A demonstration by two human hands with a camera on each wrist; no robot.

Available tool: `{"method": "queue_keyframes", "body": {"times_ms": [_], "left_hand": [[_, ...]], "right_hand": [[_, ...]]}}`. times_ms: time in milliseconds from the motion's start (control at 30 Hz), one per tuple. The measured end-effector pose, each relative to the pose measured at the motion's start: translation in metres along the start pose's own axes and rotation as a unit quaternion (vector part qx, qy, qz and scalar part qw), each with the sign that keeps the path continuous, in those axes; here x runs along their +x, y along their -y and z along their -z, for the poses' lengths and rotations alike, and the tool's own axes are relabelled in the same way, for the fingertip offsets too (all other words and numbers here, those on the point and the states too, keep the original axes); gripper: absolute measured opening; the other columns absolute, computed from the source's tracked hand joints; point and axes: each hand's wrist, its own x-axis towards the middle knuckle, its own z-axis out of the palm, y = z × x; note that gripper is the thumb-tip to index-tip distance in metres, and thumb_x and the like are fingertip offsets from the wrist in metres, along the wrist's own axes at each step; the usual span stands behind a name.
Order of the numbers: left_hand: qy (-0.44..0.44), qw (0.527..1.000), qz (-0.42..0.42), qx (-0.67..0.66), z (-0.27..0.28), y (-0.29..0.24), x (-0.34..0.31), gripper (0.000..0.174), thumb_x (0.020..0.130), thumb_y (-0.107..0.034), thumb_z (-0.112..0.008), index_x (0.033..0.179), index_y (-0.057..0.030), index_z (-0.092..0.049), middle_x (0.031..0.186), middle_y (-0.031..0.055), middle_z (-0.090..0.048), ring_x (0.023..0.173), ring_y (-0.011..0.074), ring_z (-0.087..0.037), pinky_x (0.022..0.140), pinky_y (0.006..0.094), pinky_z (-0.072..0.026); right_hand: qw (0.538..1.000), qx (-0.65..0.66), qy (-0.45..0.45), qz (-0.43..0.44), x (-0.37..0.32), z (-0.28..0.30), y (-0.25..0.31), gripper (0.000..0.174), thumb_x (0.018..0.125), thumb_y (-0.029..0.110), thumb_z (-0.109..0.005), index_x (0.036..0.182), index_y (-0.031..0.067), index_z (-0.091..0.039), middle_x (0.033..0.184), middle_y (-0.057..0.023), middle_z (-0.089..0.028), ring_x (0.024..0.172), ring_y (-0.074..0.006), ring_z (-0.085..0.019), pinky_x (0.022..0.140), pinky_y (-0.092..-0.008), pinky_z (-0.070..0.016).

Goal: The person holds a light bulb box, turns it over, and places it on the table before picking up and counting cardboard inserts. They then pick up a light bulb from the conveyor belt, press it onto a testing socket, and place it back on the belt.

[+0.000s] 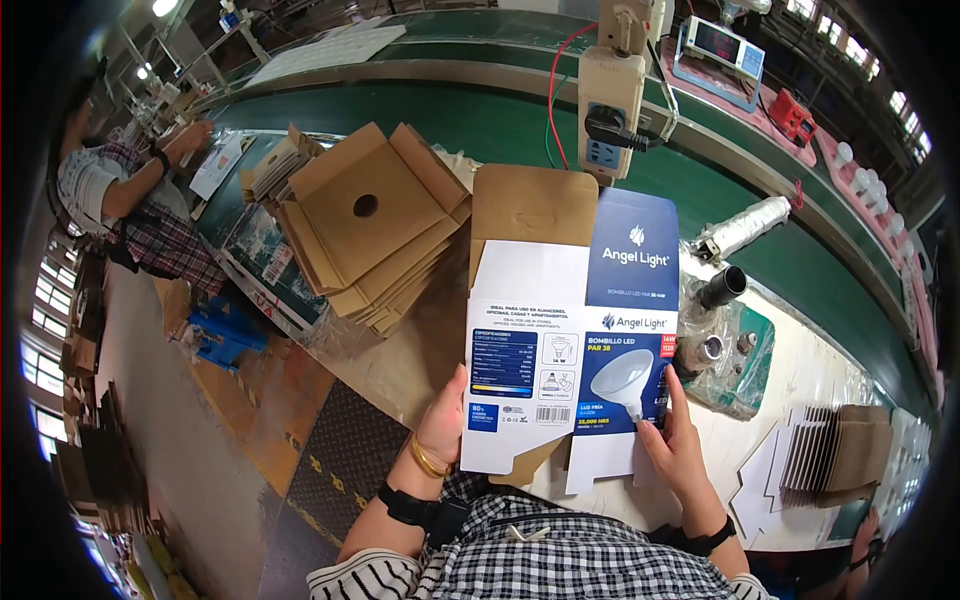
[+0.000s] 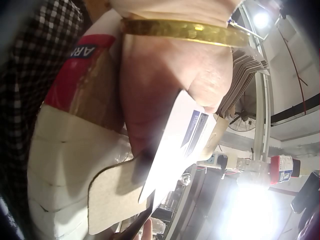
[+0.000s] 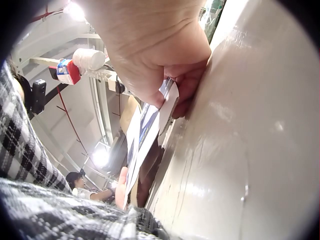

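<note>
A printed light bulb box, blue and white with "Angel Light" lettering, is held upright in front of the body, its top flaps standing up. Its white specification panel faces me on the left and the blue bulb panel on the right. My left hand grips the left edge, most of its fingers hidden behind the cardboard. On the right edge, my right hand pinches the box with the thumb in front. In the right wrist view the box sits between thumb and fingers, close over the pale tabletop.
Brown cardboard pieces, the top one with a round hole, form a stack at left. A plastic-wrapped fixture stands at right, near upright cardboard sheets. Beyond run a green conveyor and a socket post. Another person works far left.
</note>
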Motion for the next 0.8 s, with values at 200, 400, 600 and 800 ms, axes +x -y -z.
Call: {"method": "queue_keyframes", "body": {"times_ms": [200,400,600,800], "left_hand": [[0.008,1.000,0.006,-0.012,-0.0013,0.0002,-0.0017,0.052,0.099,-0.042,-0.027,0.132,-0.0046,-0.042,0.127,0.0097,-0.053,0.115,0.0225,-0.052,0.098,0.0366,-0.0418],[0.006,1.000,0.008,0.002,0.0005,-0.0004,-0.0010,0.053,0.098,-0.044,-0.033,0.133,-0.0047,-0.042,0.128,0.0087,-0.052,0.116,0.0214,-0.051,0.099,0.0355,-0.0400],[0.021,1.000,0.002,-0.001,-0.0002,-0.0009,-0.0010,0.052,0.098,-0.043,-0.033,0.133,-0.0050,-0.041,0.127,0.0087,-0.052,0.115,0.0212,-0.051,0.099,0.0355,-0.0402],[0.013,1.000,0.003,0.003,-0.0010,-0.0013,-0.0010,0.052,0.098,-0.043,-0.033,0.132,-0.0047,-0.042,0.127,0.0089,-0.053,0.115,0.0212,-0.051,0.099,0.0353,-0.0401]], "right_hand": [[1.000,-0.016,-0.012,0.020,-0.0009,0.0007,-0.0071,0.075,0.082,0.009,-0.058,0.145,0.0085,-0.018,0.079,-0.0105,-0.060,0.061,-0.0147,-0.054,0.058,-0.0258,-0.0441],[0.999,-0.023,-0.012,0.029,0.0002,0.0007,-0.0027,0.075,0.082,0.009,-0.058,0.145,0.0084,-0.017,0.079,-0.0114,-0.060,0.059,-0.0152,-0.055,0.057,-0.0262,-0.0447],[0.999,-0.024,-0.012,0.017,0.0005,0.0014,-0.0003,0.075,0.082,0.009,-0.058,0.145,0.0084,-0.018,0.080,-0.0115,-0.061,0.059,-0.0149,-0.055,0.057,-0.0260,-0.0447],[0.999,-0.015,-0.018,0.026,0.0010,0.0002,-0.0046,0.075,0.082,0.009,-0.058,0.145,0.0083,-0.019,0.078,-0.0100,-0.059,0.059,-0.0137,-0.053,0.056,-0.0252,-0.0435]]}}
